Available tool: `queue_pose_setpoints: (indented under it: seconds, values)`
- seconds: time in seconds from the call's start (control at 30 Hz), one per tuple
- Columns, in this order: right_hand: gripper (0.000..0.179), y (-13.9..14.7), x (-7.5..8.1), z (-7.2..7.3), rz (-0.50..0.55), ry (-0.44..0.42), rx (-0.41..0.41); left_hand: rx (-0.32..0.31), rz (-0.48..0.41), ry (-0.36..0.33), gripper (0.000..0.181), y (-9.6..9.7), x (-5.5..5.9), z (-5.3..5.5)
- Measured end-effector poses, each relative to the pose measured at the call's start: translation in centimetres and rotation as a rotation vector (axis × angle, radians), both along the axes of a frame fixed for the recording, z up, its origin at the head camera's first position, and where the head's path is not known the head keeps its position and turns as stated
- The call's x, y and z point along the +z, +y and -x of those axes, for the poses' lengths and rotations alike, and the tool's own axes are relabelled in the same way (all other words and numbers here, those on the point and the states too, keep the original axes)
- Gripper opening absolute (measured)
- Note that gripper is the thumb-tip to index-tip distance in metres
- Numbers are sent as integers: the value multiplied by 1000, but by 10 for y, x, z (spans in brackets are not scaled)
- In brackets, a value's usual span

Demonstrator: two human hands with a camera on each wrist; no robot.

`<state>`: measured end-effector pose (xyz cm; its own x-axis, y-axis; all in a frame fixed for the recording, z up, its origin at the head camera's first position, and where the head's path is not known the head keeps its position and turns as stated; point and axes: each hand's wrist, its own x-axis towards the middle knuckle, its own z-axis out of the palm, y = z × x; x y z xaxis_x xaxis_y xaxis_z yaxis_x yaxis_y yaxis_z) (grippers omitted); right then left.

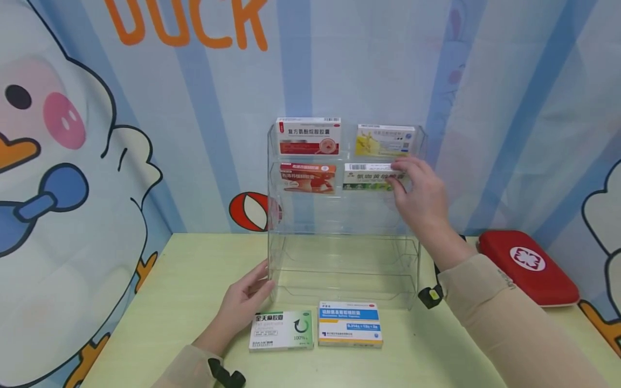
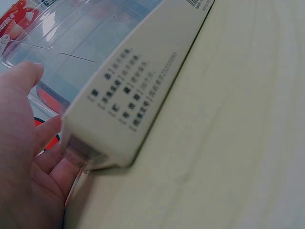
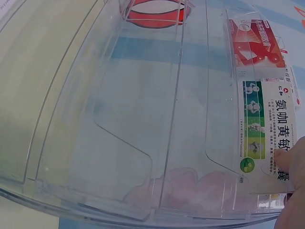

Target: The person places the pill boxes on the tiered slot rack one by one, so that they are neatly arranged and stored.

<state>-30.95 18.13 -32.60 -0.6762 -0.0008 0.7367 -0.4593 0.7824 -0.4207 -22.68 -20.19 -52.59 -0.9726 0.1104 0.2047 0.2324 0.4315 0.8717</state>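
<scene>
While the table point(image 1: 204, 258) bears boxes point(image 1: 349, 315), striped cloth point(image 1: 233, 97) hangs

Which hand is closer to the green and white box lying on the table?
Left. Your left hand is beside the left end of the green box, at the clear rack; your right hand is higher, pinching another box in the rack.

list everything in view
Tiered plastic rack: 1, clear, table
Red-banded carton: 1, white-red, rack's top left
Yellow-patterned carton: 1, white-yellow, top right
Picture-fronted carton: 1, orange-red, second tier left
Green-edged carton: 1, white-green, second tier right
Arrow-marked carton: 1, white-green, table front
Blue-banded carton: 1, white-blue, beside it
Emblem-marked case: 1, red, table right
Flat table: 1, pale-yellow, below
Duck-print backdrop: 1, blue-striped, behind
Wrist cameras: 2, black, wrists
Left hand: 1, beige-sleeved, rack's left side
Right hand: 1, beige-sleeved, pinching green-edged carton
</scene>
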Motion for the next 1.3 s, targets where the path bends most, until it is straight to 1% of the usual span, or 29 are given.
queue_pose_setpoints:
  seconds: [0.1,0.23,0.37,0.5,0.57,0.73,0.93,1.13,1.3]
  values:
    - [30,-1,-3,-2,15,21,10,-5,-1,6,60,0,-1,0]
    - [29,-4,-9,-9,68,96,44,-12,-2,7,60,-1,-1,0]
    - [29,-11,-19,-21,99,160,115,-14,-7,8,59,-1,0,-1]
    - [32,-18,-33,-36,82,173,202,-15,-9,18,60,-1,0,0]
    - [32,-20,-41,-44,71,171,223,-16,-9,23,59,-1,-1,0]
    - [35,-24,-60,-60,42,136,252,-12,-8,22,59,-1,-2,1]
    - [37,-25,-83,-73,46,63,290,-9,0,25,59,-1,-3,1]
    - [38,-28,-110,-88,44,6,298,-10,-2,11,59,-1,-2,-1]
    - [38,-31,-129,-101,49,-46,301,-16,2,24,59,-2,0,-1]
